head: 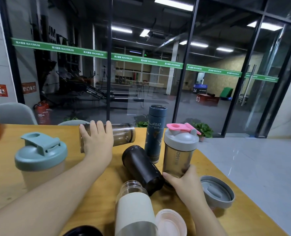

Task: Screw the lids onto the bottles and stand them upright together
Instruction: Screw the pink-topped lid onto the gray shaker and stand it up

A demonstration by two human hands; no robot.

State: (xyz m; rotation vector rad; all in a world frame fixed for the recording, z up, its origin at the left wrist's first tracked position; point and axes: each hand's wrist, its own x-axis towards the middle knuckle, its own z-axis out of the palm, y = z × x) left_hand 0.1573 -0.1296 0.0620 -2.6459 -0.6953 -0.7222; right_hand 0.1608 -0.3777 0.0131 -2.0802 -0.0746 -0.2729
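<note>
On a yellow wooden tabletop (8, 188), a person is working among scattered drink bottles. At the far left, a beige shaker with a teal lid (39, 157) is standing upright, its flip cap closed. Next to it, the left hand (97, 142) is lying palm-down over a smoky clear bottle (122, 134) that is resting on its side, fingers curled over the far edge and gripping it. In the middle, a black bottle (142, 169) is lying tilted with its open mouth facing up and away, while in front of it a glass bottle with a cream sleeve (134, 210) is leaning uncapped toward the camera. Behind the black one, a dark blue flask (155, 133) is standing upright with its lid on. Just right of it, the right hand (182, 181) is clamping the base of a smoky shaker with a grey-and-pink lid (180, 150), holding it upright beside the flask. Nearest the camera, a pale pink lid (171, 222) is lying loose beside the glass bottle. At the right edge, a grey lid (217, 193) is lying upside down on the tabletop.
</note>
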